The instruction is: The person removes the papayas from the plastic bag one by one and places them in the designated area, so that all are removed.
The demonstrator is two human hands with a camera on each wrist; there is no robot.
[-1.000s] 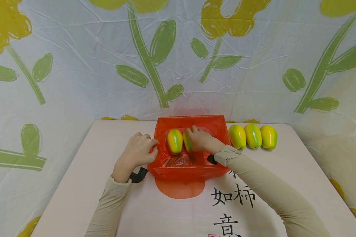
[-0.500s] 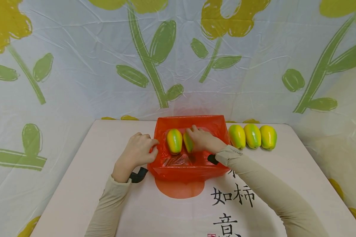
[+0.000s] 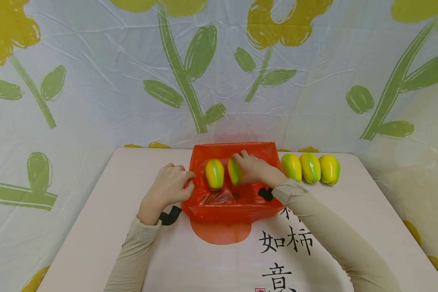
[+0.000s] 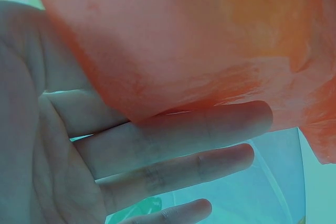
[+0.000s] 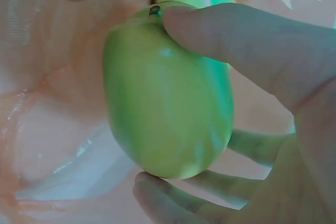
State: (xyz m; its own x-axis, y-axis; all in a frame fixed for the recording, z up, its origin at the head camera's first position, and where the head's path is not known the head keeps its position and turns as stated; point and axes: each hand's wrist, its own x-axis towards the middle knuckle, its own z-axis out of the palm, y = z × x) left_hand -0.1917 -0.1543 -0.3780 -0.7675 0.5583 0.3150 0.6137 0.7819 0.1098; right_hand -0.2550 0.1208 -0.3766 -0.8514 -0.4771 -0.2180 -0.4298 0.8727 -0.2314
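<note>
A translucent red plastic bag (image 3: 233, 213) stands wide open on the table. My left hand (image 3: 170, 184) pinches its left rim; in the left wrist view the red film covers the thumb and part of the index finger, while the other fingers (image 4: 199, 163) extend below it. Inside the bag, my right hand (image 3: 257, 167) grips a yellow-green papaya (image 3: 235, 170) between thumb and fingers. The right wrist view shows that papaya (image 5: 168, 93) with the thumb near its stem end. Left of it in the bag lies another papaya (image 3: 214, 174), a small gap apart.
Three more papayas (image 3: 310, 167) lie side by side on the table, right of the bag. The pale table mat (image 3: 204, 263) carries black brush characters and an orange shape partly under the bag. A flower-printed white curtain (image 3: 131, 93) closes off the back and sides.
My right hand has shifted slightly right with the papaya in its grip, widening the gap to the other papaya in the bag. The left hand has stayed at the rim.
</note>
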